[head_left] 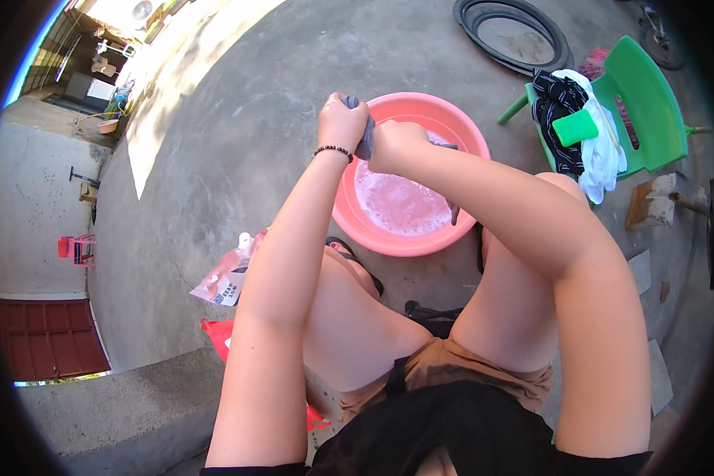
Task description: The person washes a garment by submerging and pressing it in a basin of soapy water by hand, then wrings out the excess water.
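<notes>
A dark grey cloth [365, 141] is bunched between my two hands, above the left part of a pink basin [470, 131]. My left hand [341, 123] is closed round one part of it, its wrist wearing a dark beaded bracelet [335, 151]. Right beside it, my right hand [397, 146] grips the cloth too, knuckles up. Dark ends of fabric [454, 213] show past my right forearm, over the basin's right side. Soapy water with white foam [401, 198] fills the basin's bottom. Most of the cloth is hidden by my fingers.
At the right, a green plastic chair [650, 103] bears a black patterned cloth [559, 99], a white cloth [603, 151] and a green block-like item [575, 127]. Tyres [476, 40] lie far off. A plastic pouch [226, 274] and a red packet [216, 335] are by my left leg.
</notes>
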The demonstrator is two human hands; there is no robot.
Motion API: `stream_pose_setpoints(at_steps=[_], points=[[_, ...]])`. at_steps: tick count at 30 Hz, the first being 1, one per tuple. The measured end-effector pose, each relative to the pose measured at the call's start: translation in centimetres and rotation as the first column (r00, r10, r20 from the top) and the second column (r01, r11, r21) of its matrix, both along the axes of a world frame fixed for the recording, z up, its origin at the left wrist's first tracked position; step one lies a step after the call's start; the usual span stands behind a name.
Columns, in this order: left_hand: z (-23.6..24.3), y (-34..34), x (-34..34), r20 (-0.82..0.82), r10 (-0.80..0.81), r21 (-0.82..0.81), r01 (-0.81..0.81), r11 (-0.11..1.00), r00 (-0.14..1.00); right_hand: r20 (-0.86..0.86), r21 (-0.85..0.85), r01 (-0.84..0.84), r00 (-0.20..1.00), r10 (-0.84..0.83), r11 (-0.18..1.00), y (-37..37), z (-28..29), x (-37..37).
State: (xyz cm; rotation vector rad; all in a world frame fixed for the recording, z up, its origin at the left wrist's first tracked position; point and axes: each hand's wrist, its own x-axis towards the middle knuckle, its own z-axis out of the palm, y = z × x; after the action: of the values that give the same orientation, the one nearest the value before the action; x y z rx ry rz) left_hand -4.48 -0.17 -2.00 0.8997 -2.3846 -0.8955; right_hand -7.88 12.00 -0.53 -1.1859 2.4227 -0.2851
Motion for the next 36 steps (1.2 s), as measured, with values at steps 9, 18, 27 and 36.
stream_pose_setpoints(at_steps=[9, 18, 27, 36], points=[[0.5, 0.2, 1.0, 0.08, -0.084, 0.073, 0.078, 0.994, 0.993, -0.029, 0.079, -0.04, 0.999, 0.042, 0.996, 0.8, 0.2, 0.1], [6.1, -2.2, 3.4, -0.368, -0.352, 0.724, 0.502, 0.473, 0.861, 0.716, -0.237, 0.113, 0.692, 0.095, 0.965, 0.8, 1.0, -1.4], [6.9, -3.3, 6.1, -0.388, -0.405, 0.277, 0.524, 0.805, 0.828, 0.947, -0.222, 0.253, 0.285, 0.146, 0.942, 1.6, 2.3, -3.6], [5.9, -0.5, 6.4, 0.157, -0.569, -0.729, 0.483, 0.484, 0.807, 0.974, -0.179, 0.031, 0.143, 0.173, 0.983, 3.3, 2.2, -3.3]])
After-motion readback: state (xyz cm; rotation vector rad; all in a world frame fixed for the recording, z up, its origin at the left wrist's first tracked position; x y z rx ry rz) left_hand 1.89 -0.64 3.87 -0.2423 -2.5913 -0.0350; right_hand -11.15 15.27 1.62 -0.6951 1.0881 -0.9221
